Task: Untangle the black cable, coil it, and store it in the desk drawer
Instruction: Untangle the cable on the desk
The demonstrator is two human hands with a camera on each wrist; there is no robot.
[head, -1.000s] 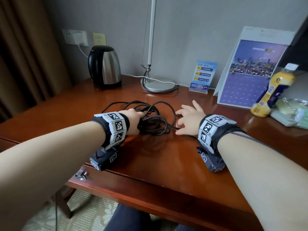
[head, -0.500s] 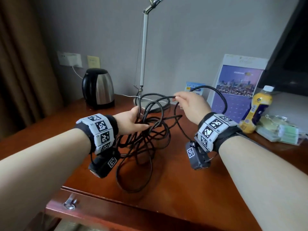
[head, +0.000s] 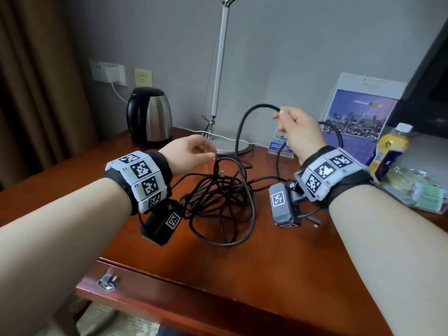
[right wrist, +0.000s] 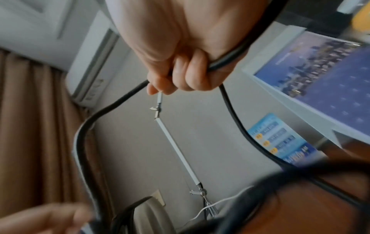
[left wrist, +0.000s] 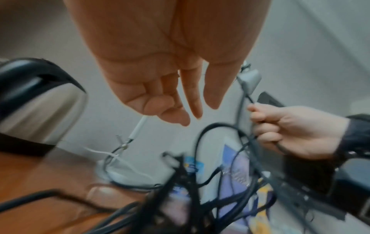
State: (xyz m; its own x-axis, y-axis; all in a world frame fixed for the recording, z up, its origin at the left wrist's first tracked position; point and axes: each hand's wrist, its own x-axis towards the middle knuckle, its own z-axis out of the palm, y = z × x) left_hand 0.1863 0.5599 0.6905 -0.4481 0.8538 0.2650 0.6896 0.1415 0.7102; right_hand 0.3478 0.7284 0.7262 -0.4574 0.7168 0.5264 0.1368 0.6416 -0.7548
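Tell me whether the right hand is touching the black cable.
Touching. The right wrist view shows the right hand with its fingers curled round the black cable, which enters the fist on both sides.

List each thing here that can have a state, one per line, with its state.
Black cable: tangled, mostly heaped on the desk, one loop lifted.
Right hand: raised, grips the lifted loop.
Left hand: fingers relaxed, holds nothing, above the heap.
Desk drawer: pulled out slightly.
Kettle: upright, lid down.
Bottle: upright, capped.
Wall plug: plugged into the socket.
Desk lamp: standing; head out of view.
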